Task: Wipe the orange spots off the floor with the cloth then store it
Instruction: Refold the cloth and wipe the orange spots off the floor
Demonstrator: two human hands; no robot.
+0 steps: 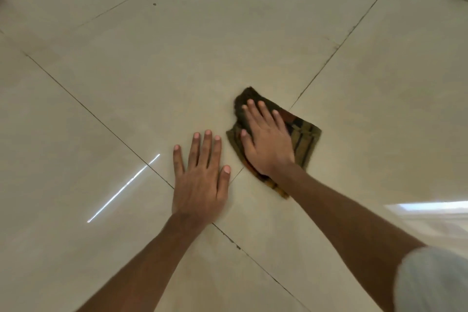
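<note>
Two flat hands: left (200,180) on floor (177,58), right (266,139) on one cloth (304,139).

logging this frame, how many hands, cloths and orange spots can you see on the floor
hands: 2, left hand flat on the tile, right hand flat on the cloth
cloths: 1, cloth, dark and striped
orange spots: 0 visible on the floor
total: 3
</note>
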